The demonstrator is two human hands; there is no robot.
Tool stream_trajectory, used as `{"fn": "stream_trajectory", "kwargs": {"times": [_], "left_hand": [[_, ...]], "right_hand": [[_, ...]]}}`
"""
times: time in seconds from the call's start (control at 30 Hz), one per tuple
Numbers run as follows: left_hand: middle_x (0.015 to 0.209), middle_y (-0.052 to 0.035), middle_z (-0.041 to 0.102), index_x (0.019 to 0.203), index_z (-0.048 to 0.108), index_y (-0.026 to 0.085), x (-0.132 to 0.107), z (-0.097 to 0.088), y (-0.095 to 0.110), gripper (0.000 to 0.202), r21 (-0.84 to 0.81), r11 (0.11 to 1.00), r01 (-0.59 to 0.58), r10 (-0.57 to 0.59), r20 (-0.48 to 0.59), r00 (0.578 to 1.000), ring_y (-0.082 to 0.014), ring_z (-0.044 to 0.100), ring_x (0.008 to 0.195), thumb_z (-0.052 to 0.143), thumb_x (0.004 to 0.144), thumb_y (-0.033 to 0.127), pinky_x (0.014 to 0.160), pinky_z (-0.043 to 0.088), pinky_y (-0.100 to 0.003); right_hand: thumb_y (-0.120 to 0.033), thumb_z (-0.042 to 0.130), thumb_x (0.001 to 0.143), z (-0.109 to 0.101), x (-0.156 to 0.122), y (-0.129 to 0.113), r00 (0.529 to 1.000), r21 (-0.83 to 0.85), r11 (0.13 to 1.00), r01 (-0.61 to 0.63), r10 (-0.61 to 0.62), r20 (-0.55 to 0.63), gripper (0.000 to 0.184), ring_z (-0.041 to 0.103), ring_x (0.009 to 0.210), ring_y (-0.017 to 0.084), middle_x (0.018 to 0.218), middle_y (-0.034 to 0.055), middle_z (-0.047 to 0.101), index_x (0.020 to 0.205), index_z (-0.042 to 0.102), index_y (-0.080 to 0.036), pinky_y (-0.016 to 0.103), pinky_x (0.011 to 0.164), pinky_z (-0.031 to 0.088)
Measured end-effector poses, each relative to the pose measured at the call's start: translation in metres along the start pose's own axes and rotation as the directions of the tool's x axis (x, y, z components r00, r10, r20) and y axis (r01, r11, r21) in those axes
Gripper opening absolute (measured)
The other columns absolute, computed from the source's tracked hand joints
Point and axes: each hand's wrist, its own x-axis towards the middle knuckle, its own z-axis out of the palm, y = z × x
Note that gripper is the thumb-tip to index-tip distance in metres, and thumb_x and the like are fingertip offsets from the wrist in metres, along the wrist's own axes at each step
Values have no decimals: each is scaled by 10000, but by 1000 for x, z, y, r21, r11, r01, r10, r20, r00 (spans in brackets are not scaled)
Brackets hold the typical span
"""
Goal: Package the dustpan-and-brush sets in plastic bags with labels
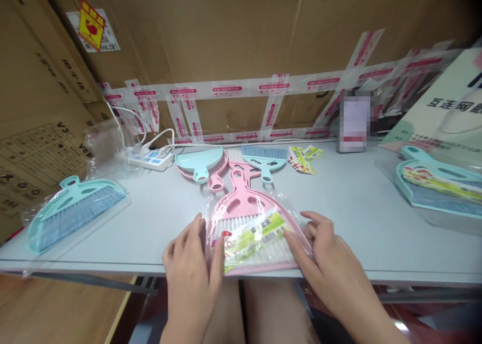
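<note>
A pink dustpan and brush set [246,203] in a clear plastic bag lies before me at the table's front edge, its handle pointing away. White bristles show through the bag, and a green printed card [259,233] with a mushroom figure crosses them. My left hand [194,263] grips the set's left side, thumb over the front and fingers along the outer edge. On the opposite side my right hand [327,253] holds it, the thumb on the card's right end and the fingers curled beside the rim; their tips are partly hidden.
Behind the set lie a mint dustpan [199,159], a pink dustpan [216,178], a blue-bristled brush [265,158] and loose cards [301,159]. Bagged mint sets rest at left [75,211] and right [425,183]. A power strip [152,159], phone [353,120] and cardboard boxes [226,32] stand at the back.
</note>
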Motion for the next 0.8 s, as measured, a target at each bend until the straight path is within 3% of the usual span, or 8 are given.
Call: {"fn": "stream_trajectory", "kwargs": {"times": [0.1, 0.23, 0.37, 0.47, 0.53, 0.6, 0.67, 0.8], "left_hand": [[1120, -119, 650, 1311, 390, 145, 0, 2, -6, 434, -11, 998, -66, 66, 22, 998, -218, 623, 970, 471, 892, 223, 928, 360, -427], [1078, -98, 673, 1242, 463, 170, 0, 4, -2, 366, -100, 994, -48, 36, -121, 992, -199, 644, 946, 489, 877, 172, 966, 378, -419], [1074, -101, 641, 1123, 524, 179, -4, 4, 7, 283, -328, 939, 107, -195, -249, 948, -203, 645, 949, 543, 841, 175, 818, 519, -351], [1008, -99, 629, 1092, 502, 169, -7, 5, 13, 289, -566, 803, 185, -412, -303, 859, -195, 667, 866, 584, 816, 198, 646, 564, -278], [984, -102, 625, 1080, 489, 166, -6, 5, 17, 281, -662, 728, 178, -471, -293, 832, -191, 673, 836, 585, 819, 208, 628, 569, -271], [996, -112, 623, 1096, 477, 170, -4, 5, 23, 283, -709, 680, 185, -477, -237, 846, -198, 672, 868, 570, 834, 227, 633, 573, -266], [1048, -123, 617, 1151, 456, 188, 0, 3, 30, 302, -740, 640, 205, -437, -132, 890, -210, 657, 943, 529, 865, 252, 641, 574, -261], [1267, -111, 533, 1265, 384, 257, 11, -4, 37, 366, -772, 615, 161, -200, 45, 979, -188, 647, 980, 453, 906, 277, 788, 560, -317]], "right_hand": [[-505, 325, 900, 1, 4, -4, 999, 24, 999, -29, 28, 30, 402, 606, 657, 254, 714, 53, 619, 1103, 392, -165, 351, 577, 442], [-468, 343, 906, 1, 1, -8, 999, 124, 991, -52, 52, 5, 360, 542, 545, 194, 600, -14, 544, 1117, 396, -181, 295, 528, 406], [-447, 437, 886, 0, -5, -14, 982, 370, 920, -126, 170, -88, 451, 431, 462, 124, 546, -78, 421, 1233, 328, -182, 239, 512, 390], [-453, 441, 885, -3, -6, -19, 986, 543, 825, -157, 165, 34, 434, 435, 477, 119, 562, -66, 451, 1223, 373, -188, 226, 495, 387], [-476, 422, 887, -6, -6, -21, 981, 581, 792, -190, 138, 134, 324, 494, 557, 127, 636, -21, 528, 1038, 498, -199, 227, 522, 407], [-512, 418, 875, -10, -5, -22, 975, 576, 787, -221, 166, 147, 330, 529, 622, 140, 678, 4, 560, 865, 527, -201, 232, 552, 424], [-557, 426, 849, -19, -2, -16, 965, 566, 783, -257, 239, 108, 371, 556, 648, 158, 699, 16, 587, 848, 535, -202, 249, 569, 440], [-608, 492, 774, -55, 15, 32, 877, 416, 827, -379, 465, -125, 434, 597, 641, 200, 721, 46, 629, 899, 599, -206, 301, 572, 456]]}}
